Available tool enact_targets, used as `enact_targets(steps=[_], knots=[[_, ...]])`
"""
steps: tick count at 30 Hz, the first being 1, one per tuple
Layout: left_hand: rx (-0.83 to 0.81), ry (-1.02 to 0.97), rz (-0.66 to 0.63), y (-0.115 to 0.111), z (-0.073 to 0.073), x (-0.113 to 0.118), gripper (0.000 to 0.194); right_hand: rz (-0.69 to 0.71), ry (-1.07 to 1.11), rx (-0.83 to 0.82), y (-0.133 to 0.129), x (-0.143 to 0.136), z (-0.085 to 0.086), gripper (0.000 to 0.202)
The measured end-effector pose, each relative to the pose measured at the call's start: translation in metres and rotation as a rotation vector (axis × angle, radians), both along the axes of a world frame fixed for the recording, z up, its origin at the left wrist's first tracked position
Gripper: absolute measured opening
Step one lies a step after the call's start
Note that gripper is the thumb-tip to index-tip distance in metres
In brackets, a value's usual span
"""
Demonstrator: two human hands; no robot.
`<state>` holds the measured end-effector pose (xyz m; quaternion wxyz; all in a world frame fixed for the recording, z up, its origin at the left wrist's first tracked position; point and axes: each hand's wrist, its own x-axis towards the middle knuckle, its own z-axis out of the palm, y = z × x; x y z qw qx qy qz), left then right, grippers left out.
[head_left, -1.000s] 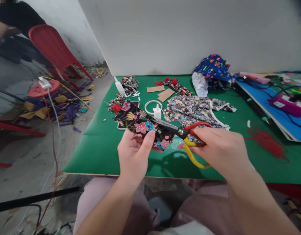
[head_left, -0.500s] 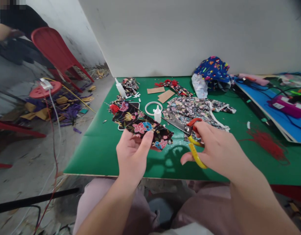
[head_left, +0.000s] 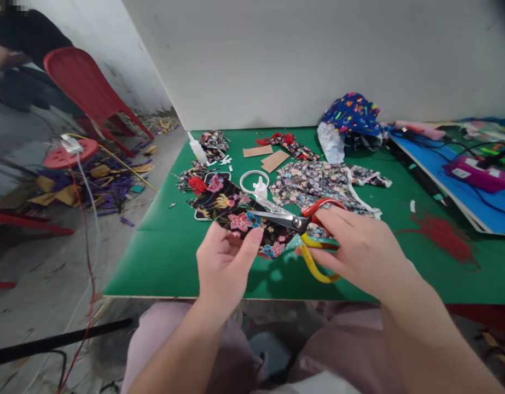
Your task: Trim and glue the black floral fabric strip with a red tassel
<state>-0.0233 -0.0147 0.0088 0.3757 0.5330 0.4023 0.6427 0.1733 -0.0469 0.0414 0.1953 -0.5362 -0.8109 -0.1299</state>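
My left hand [head_left: 227,262] pinches a strip of black floral fabric [head_left: 225,202] between thumb and fingers, above the green table. Red threads [head_left: 197,186] show at the strip's upper left end. In my right hand [head_left: 354,246] are scissors [head_left: 299,223] with one red and one yellow handle, its fingers in the loops. The blades are parted and reach across the right part of the fabric; whether they cut into it I cannot tell. Just beyond them stand a small white bottle [head_left: 261,189] and a white ring [head_left: 246,175]. A phone-like flat object [head_left: 202,215] lies partly under the fabric.
On the green table [head_left: 154,262] lie a floral garment [head_left: 309,183], cardboard pieces [head_left: 276,160], another white bottle [head_left: 197,149], red thread [head_left: 445,235] and a blue patterned cloth [head_left: 350,117]. A blue board [head_left: 457,175] is at right. A person sits near a red chair [head_left: 83,82].
The scissors have moved left, from beside the fabric to over its right part. My left hand still holds the strip in nearly the same place. The view has shifted slightly.
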Motion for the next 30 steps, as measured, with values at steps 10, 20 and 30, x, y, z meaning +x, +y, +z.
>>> enact_targets(steps=[10, 20, 30], knots=[[-0.046, 0.018, -0.024, -0.0015, 0.0002, -0.0017, 0.017, 0.022, 0.013, 0.049, 0.0004, -0.0009, 0.0023, 0.032], [-0.084, -0.005, -0.094, 0.0008, -0.0005, -0.0032, 0.015, 0.017, 0.012, 0.097, 0.0007, -0.002, 0.0048, 0.035], [-0.077, -0.072, -0.155, -0.0004, 0.0013, -0.0038, 0.013, 0.017, 0.001, 0.104, 0.0008, -0.0011, 0.0016, 0.037]])
